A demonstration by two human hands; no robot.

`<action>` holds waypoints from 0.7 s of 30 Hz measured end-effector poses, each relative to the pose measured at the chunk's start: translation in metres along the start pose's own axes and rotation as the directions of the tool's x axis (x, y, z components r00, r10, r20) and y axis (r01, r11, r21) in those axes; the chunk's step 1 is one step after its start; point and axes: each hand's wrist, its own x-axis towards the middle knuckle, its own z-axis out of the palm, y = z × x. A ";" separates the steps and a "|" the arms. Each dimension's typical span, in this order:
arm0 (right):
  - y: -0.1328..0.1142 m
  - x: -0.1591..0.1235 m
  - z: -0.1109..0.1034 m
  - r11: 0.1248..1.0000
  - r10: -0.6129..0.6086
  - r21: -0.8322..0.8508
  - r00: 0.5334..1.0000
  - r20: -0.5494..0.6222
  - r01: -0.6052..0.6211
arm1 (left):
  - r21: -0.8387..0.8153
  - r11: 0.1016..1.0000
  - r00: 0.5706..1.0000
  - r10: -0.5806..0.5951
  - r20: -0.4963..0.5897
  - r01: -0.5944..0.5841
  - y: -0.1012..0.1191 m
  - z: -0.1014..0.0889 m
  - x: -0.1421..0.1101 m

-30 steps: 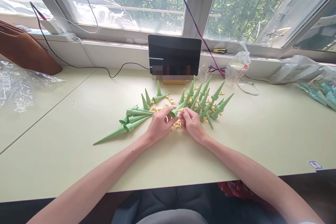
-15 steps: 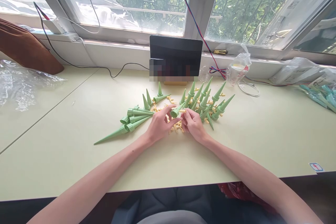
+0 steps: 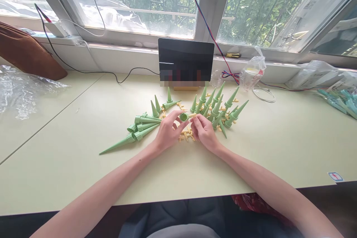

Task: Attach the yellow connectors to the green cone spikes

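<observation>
My left hand [image 3: 167,128] is closed on a green plastic watering spike [image 3: 183,118], gripped near its round collar with the open mouth facing me. Between the fingertips of my right hand [image 3: 205,131] is a small yellow plastic valve [image 3: 192,115], its end at the side of the collar; whether it is seated there I cannot tell. Loose yellow valves [image 3: 187,134] lie on the table under and between my hands. Left of my left hand is a pile of green spikes [image 3: 146,125]. Spikes with yellow pieces on them [image 3: 216,108] stand in a group beyond my right hand.
A dark-screened tablet [image 3: 186,59] leans on a stand at the back of the table [image 3: 83,171]. Cables run along the windowsill. Clear plastic wrap [image 3: 25,89] lies at the left, a bagged cup [image 3: 252,74] at the back, and bluish-green pieces [image 3: 341,102] at the far right.
The held spike has turned so its mouth faces me more directly and shifted slightly up and left. My right hand has brought the yellow valve slightly left and up.
</observation>
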 end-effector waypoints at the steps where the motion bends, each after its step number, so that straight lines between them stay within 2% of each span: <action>1: 0.000 0.000 0.000 1.000 -0.023 -0.016 1.000 0.004 0.023 | -0.011 1.000 1.000 -0.009 -0.003 0.009 0.001 0.000 0.000; 4: -0.001 -0.001 0.001 0.997 -0.066 -0.039 0.998 0.013 0.066 | -0.049 0.998 0.999 -0.033 -0.004 0.033 0.001 -0.001 0.000; 9: -0.001 0.001 -0.001 0.998 -0.061 -0.018 0.998 -0.009 0.061 | -0.086 0.995 0.998 -0.055 0.011 0.056 -0.003 0.000 -0.001; 15: -0.001 0.003 -0.004 0.998 -0.067 0.011 0.997 -0.038 0.068 | -0.070 0.997 0.999 -0.031 -0.021 0.029 -0.001 -0.001 0.000; 21: -0.001 0.003 -0.005 0.998 -0.063 0.028 0.998 -0.003 0.063 | -0.104 0.994 0.999 0.007 -0.049 -0.013 -0.003 0.000 0.000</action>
